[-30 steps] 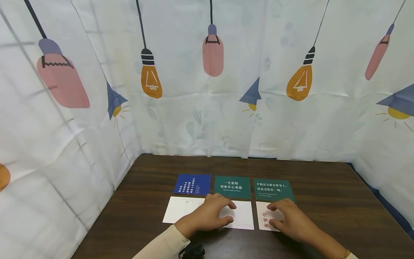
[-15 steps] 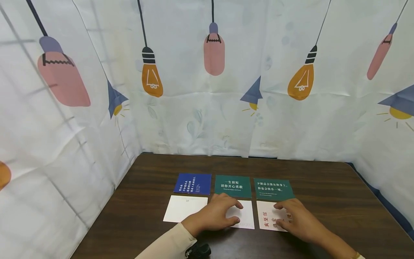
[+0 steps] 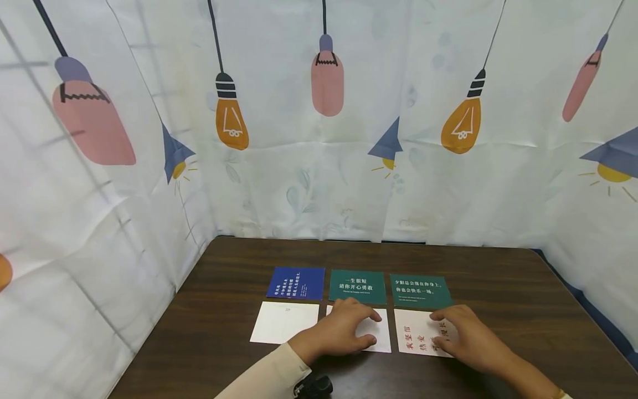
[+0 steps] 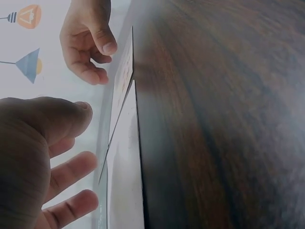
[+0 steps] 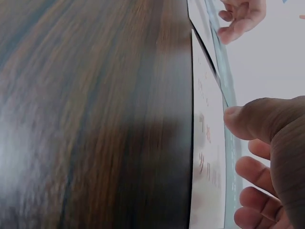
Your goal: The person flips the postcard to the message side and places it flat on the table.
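Note:
Three white cards lie in the front row: a left card (image 3: 281, 326), a middle card (image 3: 384, 337) and a right card (image 3: 405, 318) printed with red characters. Over the middle card is my left hand (image 3: 339, 330), fingers apart and loosely bent, hiding much of it. My right hand (image 3: 471, 335) hovers at the red-lettered card, covering its right part. In the left wrist view, no card sits between the left thumb (image 4: 66, 117) and fingers. The right wrist view likewise shows the right thumb (image 5: 243, 121) above the card's surface, the fingers holding nothing.
Behind the white cards lie a blue card (image 3: 297, 277) and two green cards, one in the middle (image 3: 358, 281) and one at the right (image 3: 423, 285). They rest on a dark wood table (image 3: 199, 343). A lamp-patterned curtain (image 3: 299, 188) surrounds its back and sides.
Both hands have slid a little to the right above the front row. More red characters and the left edge of the middle white card now show. The cards have stayed in place.

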`<action>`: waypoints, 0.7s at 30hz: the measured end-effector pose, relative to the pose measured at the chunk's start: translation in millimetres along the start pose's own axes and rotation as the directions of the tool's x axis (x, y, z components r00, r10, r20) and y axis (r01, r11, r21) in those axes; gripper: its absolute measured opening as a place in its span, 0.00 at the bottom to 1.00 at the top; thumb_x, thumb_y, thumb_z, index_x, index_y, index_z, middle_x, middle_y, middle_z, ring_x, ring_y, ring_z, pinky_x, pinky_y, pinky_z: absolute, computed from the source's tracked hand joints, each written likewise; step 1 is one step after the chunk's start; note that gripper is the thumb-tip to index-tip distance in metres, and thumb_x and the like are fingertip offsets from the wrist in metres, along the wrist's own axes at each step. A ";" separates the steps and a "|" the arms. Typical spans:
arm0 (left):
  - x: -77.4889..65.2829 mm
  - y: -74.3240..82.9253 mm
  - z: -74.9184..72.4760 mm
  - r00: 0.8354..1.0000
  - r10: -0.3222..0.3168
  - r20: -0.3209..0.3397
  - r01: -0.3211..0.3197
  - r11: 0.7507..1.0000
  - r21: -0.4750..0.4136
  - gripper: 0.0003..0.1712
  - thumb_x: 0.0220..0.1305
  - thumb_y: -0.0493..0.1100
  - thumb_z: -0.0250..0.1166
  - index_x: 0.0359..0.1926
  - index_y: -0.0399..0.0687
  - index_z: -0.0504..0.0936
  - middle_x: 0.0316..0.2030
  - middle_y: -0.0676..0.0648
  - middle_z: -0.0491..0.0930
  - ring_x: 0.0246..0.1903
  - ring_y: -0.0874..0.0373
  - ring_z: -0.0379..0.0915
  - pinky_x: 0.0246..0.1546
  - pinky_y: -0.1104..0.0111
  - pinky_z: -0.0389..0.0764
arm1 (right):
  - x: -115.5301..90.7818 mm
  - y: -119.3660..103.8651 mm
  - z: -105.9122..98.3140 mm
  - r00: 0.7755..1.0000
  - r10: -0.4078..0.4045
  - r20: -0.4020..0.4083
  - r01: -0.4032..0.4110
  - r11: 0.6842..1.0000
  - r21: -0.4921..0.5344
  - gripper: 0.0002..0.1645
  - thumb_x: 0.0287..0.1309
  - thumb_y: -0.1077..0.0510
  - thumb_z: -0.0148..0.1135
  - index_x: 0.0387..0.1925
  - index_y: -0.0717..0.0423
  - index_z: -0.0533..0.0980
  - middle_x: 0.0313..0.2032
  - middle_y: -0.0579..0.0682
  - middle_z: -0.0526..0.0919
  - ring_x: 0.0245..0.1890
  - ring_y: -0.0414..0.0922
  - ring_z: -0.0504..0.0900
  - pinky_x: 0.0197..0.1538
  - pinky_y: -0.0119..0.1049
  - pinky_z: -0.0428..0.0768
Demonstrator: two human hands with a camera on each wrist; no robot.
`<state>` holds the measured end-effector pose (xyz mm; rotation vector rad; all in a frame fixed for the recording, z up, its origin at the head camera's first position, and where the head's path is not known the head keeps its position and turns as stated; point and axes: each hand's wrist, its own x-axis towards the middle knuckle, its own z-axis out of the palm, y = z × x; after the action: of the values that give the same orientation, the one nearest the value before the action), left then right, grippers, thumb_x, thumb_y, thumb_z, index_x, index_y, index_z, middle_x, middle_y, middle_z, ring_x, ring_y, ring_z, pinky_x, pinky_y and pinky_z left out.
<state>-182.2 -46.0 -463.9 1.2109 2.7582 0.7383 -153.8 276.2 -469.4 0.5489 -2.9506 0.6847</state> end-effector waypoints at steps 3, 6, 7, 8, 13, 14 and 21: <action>2.5 1.5 2.4 1.000 -0.004 0.002 0.004 1.000 0.001 0.23 0.65 0.51 0.71 0.60 0.56 0.82 0.54 0.64 0.81 0.56 0.62 0.67 0.55 0.62 0.64 | -1.4 3.9 -0.7 1.000 0.010 -0.006 -0.010 1.000 0.003 0.24 0.50 0.51 0.81 0.49 0.46 0.82 0.48 0.39 0.82 0.55 0.49 0.75 0.54 0.52 0.78; 6.0 3.3 4.6 1.000 -0.006 0.009 0.006 1.000 0.001 0.25 0.65 0.52 0.71 0.62 0.57 0.81 0.56 0.64 0.80 0.56 0.62 0.67 0.54 0.62 0.64 | -1.9 6.7 -1.7 1.000 0.017 -0.002 -0.017 1.000 0.003 0.24 0.50 0.51 0.81 0.49 0.46 0.82 0.49 0.39 0.82 0.56 0.49 0.74 0.55 0.53 0.77; 7.3 3.5 5.7 1.000 -0.004 0.010 0.004 1.000 0.004 0.25 0.65 0.53 0.71 0.62 0.57 0.80 0.56 0.64 0.80 0.56 0.62 0.67 0.53 0.62 0.64 | -1.8 7.3 -2.2 1.000 0.020 0.002 -0.020 1.000 0.003 0.24 0.50 0.52 0.81 0.49 0.46 0.82 0.49 0.39 0.82 0.56 0.49 0.74 0.55 0.53 0.77; 8.4 3.9 6.5 1.000 -0.003 0.011 0.003 1.000 0.004 0.25 0.65 0.53 0.71 0.62 0.57 0.80 0.56 0.64 0.80 0.56 0.62 0.66 0.53 0.61 0.63 | -1.5 7.5 -2.7 1.000 0.024 0.006 -0.024 1.000 0.003 0.24 0.50 0.52 0.81 0.50 0.46 0.82 0.49 0.39 0.82 0.56 0.49 0.74 0.55 0.54 0.77; 13.1 6.0 10.4 1.000 0.011 0.009 -0.012 1.000 0.018 0.25 0.66 0.53 0.71 0.62 0.58 0.80 0.56 0.63 0.79 0.57 0.62 0.66 0.52 0.59 0.62 | -1.7 9.5 -4.7 0.999 0.037 0.026 -0.037 0.999 0.002 0.26 0.50 0.51 0.80 0.51 0.47 0.82 0.51 0.42 0.82 0.57 0.50 0.74 0.56 0.54 0.77; 13.7 6.6 10.9 1.000 0.013 0.007 -0.013 1.000 0.021 0.25 0.65 0.53 0.71 0.62 0.58 0.80 0.56 0.63 0.79 0.57 0.61 0.66 0.52 0.59 0.62 | -1.9 9.8 -5.2 0.999 0.042 0.029 -0.042 0.999 0.004 0.26 0.50 0.51 0.80 0.52 0.47 0.82 0.52 0.43 0.81 0.58 0.51 0.73 0.56 0.55 0.76; 18.5 10.2 17.4 1.000 0.014 0.000 -0.014 0.999 0.051 0.28 0.65 0.54 0.71 0.64 0.59 0.79 0.60 0.63 0.77 0.58 0.60 0.65 0.53 0.59 0.62 | -3.9 14.3 -8.7 0.997 0.055 0.057 -0.056 0.998 0.027 0.28 0.50 0.50 0.80 0.53 0.48 0.81 0.54 0.48 0.81 0.60 0.56 0.72 0.56 0.57 0.76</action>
<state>-184.3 -20.0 -472.1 1.2408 2.7874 0.6733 -155.3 293.3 -468.0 0.4979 -3.0230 0.7290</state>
